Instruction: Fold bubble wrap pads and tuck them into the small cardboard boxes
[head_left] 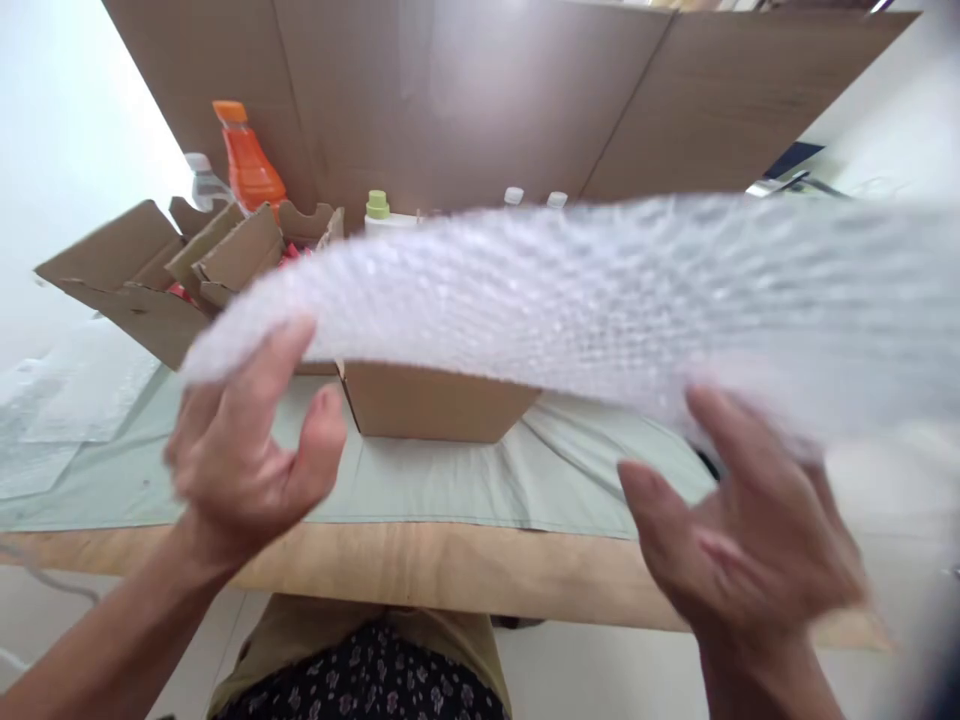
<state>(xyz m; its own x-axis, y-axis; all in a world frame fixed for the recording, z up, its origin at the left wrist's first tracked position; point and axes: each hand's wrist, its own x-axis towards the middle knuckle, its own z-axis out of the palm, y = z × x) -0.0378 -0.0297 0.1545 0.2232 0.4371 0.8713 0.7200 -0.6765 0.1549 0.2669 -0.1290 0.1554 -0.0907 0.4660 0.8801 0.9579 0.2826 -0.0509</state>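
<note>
A wide sheet of bubble wrap (570, 290) is stretched across the view, above the table. My left hand (247, 450) is under its left end, palm up, fingertips touching the edge. At the right end my right hand (750, 540) supports the sheet from below with its fingers spread, smeared by motion. Behind the sheet stands an open cardboard box (435, 400) on a pale green cloth (465, 480).
A second open cardboard box (150, 280) sits at the back left with an orange bottle (247, 160) and a clear bottle (202, 180) beyond it. White bottle caps (379, 210) show by a large cardboard panel (487, 90). More bubble wrap (52, 410) lies far left. The wooden table edge (420, 570) is close.
</note>
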